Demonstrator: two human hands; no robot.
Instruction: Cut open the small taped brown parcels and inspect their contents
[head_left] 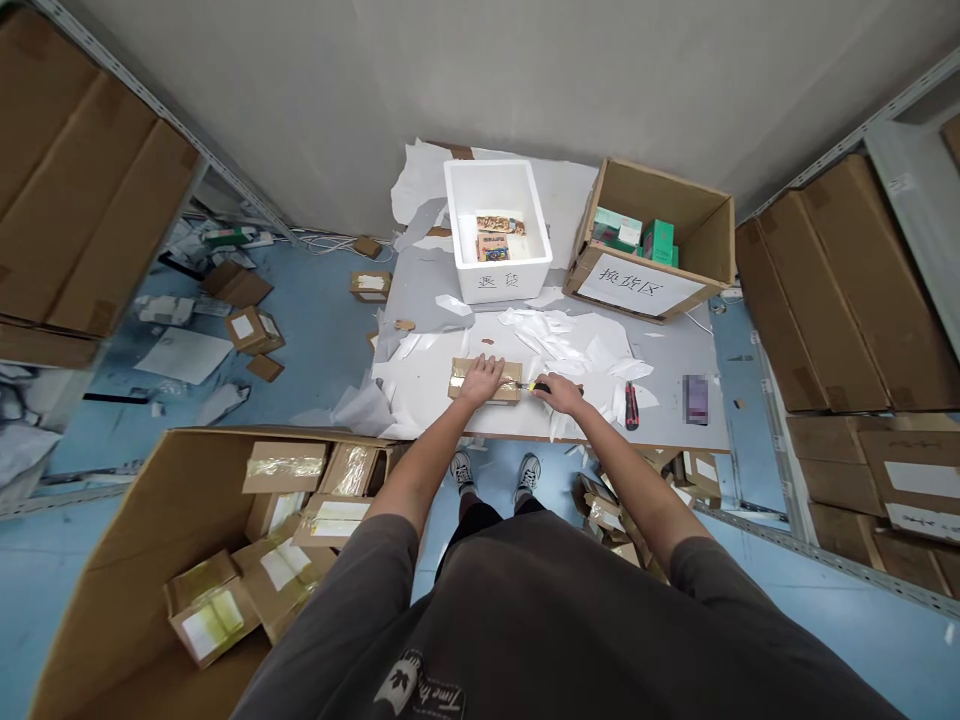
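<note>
A small taped cardboard box (511, 372) lies on the paper-covered table. My left hand (484, 380) rests on top of it, fingers spread over the box. In my right hand (559, 392) is a yellow and black utility knife (537, 387), gripped with its blade end at the box's right end. Whether the blade has entered the tape is too small to tell. A red and black tool (631, 406) lies to the right of my right hand.
Behind the work spot stand a white foam box (498, 282) with small packets and a cardboard carton (641, 290) with green boxes. Torn white paper (551, 335) litters the table (675, 350). A large carton (112, 560) of parcels stands at left. Shelves with cartons (847, 290) flank both sides.
</note>
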